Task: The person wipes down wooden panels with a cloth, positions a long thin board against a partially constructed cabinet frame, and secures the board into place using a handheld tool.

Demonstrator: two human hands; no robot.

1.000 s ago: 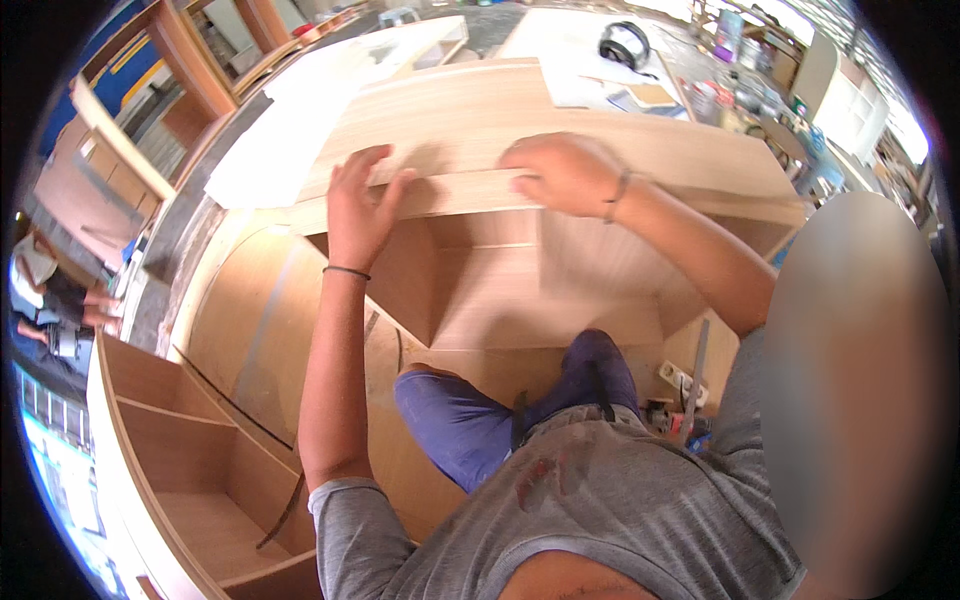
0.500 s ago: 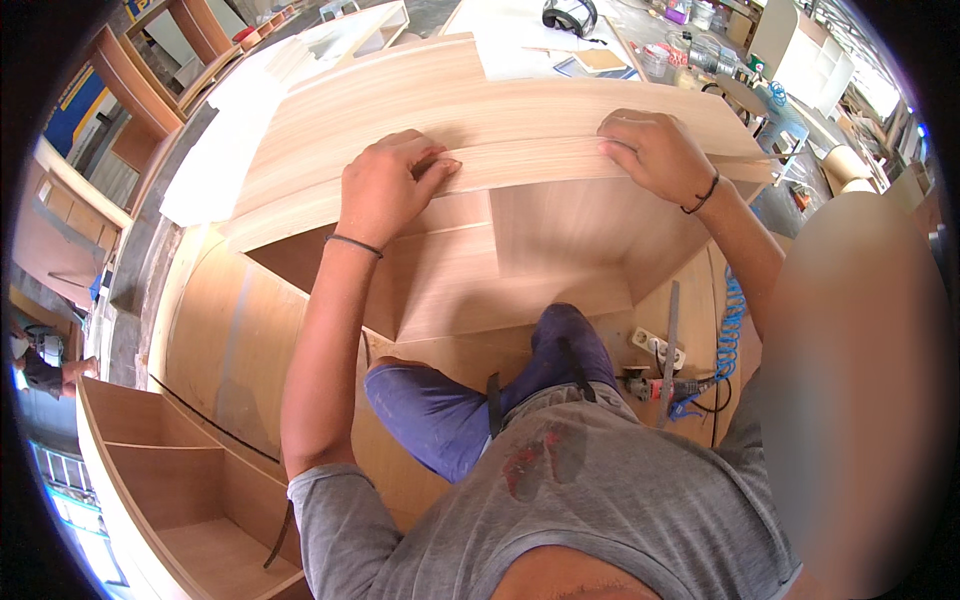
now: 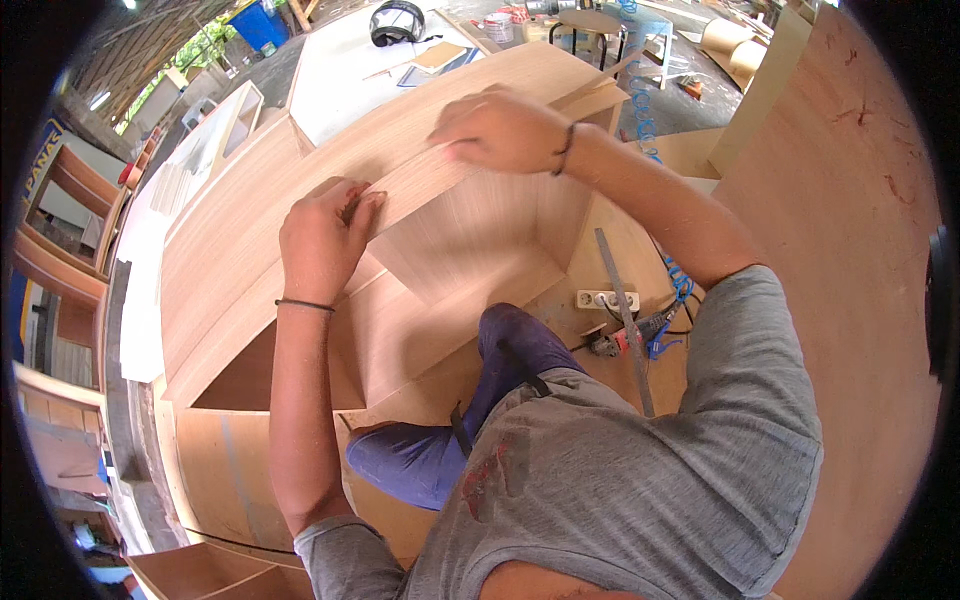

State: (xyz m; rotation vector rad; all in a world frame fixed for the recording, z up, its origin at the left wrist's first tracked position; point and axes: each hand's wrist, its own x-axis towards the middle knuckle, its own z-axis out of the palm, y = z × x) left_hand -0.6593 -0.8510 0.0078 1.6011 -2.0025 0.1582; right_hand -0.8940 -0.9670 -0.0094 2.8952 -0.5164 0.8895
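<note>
**Both hands on the cabinet's front edge**

I see my left hand (image 3: 325, 240) gripping the front edge of the top panel (image 3: 300, 190) of a wooden cabinet (image 3: 450, 250), fingers curled together and clamped over the lip. My right hand (image 3: 500, 130) lies further along the same edge, toward the far right corner, fingers together and pressed flat on the wood rather than wrapped round it.

I judge the cabinet stiff and heavy, its smooth veneer a little slippery and easy to chip at the corners, so the front lip is the sound place to hold.

The open compartment (image 3: 470, 240) below my hands holds nothing that I can see. A power strip (image 3: 605, 298) and a metal ruler (image 3: 622, 310) lie on the floor beside my knee.
</note>
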